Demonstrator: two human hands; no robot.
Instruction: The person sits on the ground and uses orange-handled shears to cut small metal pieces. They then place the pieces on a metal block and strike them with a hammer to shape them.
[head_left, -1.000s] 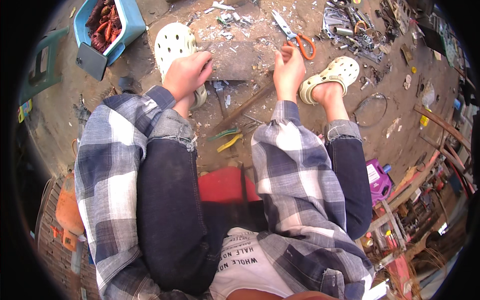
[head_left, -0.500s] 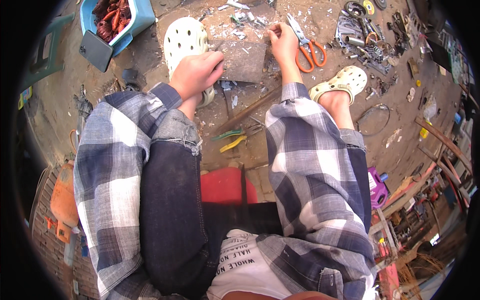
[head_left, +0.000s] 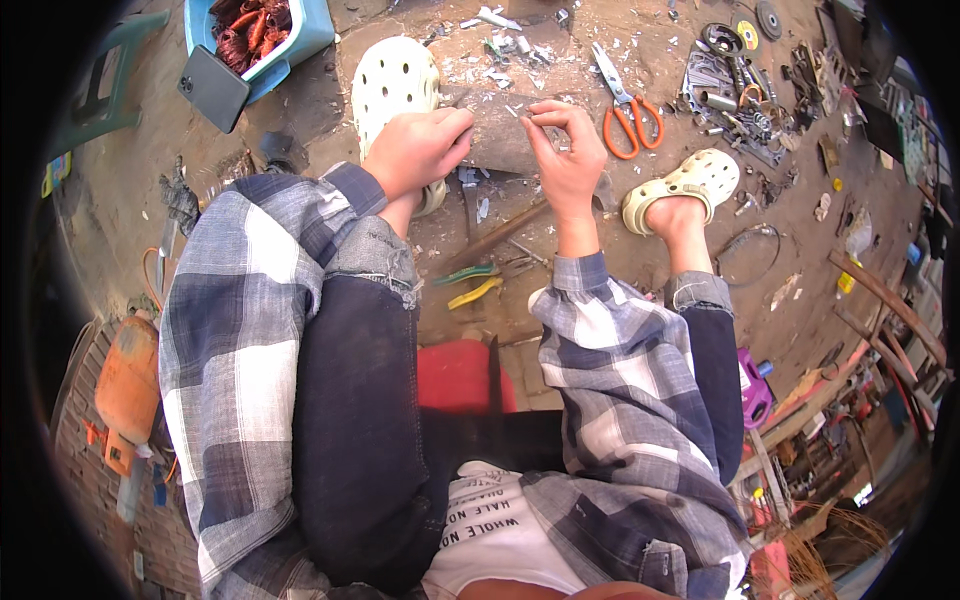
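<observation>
My left hand (head_left: 415,152) is closed, resting by my left clog (head_left: 395,88). Its fingertips point at a flat brown board (head_left: 495,138) on the ground, and whatever they grip is hidden. Above the board's right end, my right hand (head_left: 570,155) pinches thumb and forefinger together; anything between them is too small to name. Snips with orange handles (head_left: 632,128) lie to the right of that hand, blades pointing away. Thin grey-white scraps (head_left: 500,45) are scattered on and beyond the board. Pliers with green and yellow handles (head_left: 475,290) lie nearer to me.
A blue tub (head_left: 310,30) of reddish-brown coiled material stands far left, a dark phone (head_left: 213,90) against its edge. Metal parts (head_left: 735,95) are heaped at the far right. Below my knees is a red object (head_left: 455,372). My right clog (head_left: 690,190) stands beyond the snips.
My right hand has come back toward me and left, from beside the snips' blades to over the board. My left hand stays by the clog. The whole view has shifted slightly.
</observation>
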